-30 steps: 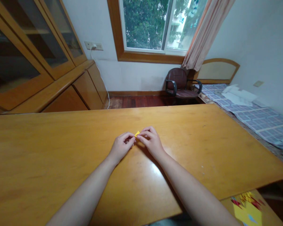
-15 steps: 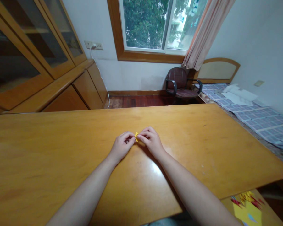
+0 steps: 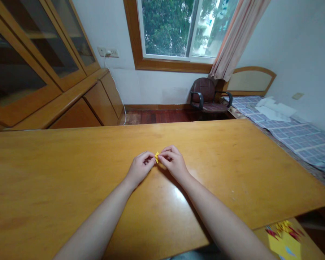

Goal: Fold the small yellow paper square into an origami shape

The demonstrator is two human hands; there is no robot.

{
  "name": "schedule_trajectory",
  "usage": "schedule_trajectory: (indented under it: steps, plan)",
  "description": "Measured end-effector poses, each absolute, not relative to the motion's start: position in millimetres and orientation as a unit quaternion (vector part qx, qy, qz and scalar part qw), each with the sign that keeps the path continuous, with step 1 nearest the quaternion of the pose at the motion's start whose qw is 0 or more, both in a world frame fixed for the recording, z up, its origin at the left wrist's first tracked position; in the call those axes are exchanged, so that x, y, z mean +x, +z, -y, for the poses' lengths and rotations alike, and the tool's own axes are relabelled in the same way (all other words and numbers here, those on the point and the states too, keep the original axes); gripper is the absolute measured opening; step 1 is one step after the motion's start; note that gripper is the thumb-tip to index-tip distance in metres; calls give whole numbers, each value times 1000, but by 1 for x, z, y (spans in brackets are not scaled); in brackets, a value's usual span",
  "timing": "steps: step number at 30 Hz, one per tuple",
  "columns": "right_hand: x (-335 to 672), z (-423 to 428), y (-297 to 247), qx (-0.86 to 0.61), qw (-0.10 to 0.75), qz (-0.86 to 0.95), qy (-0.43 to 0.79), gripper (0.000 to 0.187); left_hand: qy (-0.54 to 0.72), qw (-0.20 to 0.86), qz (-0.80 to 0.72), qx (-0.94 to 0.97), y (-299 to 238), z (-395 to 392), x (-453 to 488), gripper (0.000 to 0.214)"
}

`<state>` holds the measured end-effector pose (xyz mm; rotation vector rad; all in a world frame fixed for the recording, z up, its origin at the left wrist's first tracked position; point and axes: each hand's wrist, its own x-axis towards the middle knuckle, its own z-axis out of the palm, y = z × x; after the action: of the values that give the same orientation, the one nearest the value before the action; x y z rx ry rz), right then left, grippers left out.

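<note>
A small piece of folded yellow paper [image 3: 157,157] is held between my two hands, over the middle of the wooden table [image 3: 70,173]. My left hand [image 3: 141,167] pinches its left side between thumb and fingertips. From the other side, my right hand [image 3: 174,161] has its thumb and forefinger closed on the paper's right part. Pointed yellow corners stick out above and below the fingertips. The fingers cover the rest of the paper, so its full shape is hidden.
Yellow sheets [image 3: 285,245] and several small red and yellow folded pieces [image 3: 284,228] lie on a lower surface at bottom right. Past the table are a brown armchair [image 3: 207,95], a bed [image 3: 284,130] with a checked cover, and a glass-door cabinet [image 3: 56,86] at left.
My right thumb and fingers have shifted very slightly on the yellow paper. Both hands otherwise stay in the same place.
</note>
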<state>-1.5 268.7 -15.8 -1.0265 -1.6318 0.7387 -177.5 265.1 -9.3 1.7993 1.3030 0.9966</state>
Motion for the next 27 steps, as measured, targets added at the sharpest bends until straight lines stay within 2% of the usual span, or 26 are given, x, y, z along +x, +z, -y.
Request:
schedule_trajectory:
  steps: [14, 20, 24, 27]
  plan:
    - [-2, -266, -12, -424, 489, 736, 198, 6, 383, 291, -516, 709, -3, -264, -173, 16]
    - [-1, -266, -12, -429, 519, 705, 224, 5, 398, 333, -521, 677, -6, -265, -176, 19]
    - [-1, -266, -11, -423, 510, 715, 223, 5, 402, 342, -515, 675, -8, -265, -176, 18]
    - [-2, -266, -10, -420, 501, 727, 209, 6, 411, 397, -503, 649, -9, -265, -174, 19]
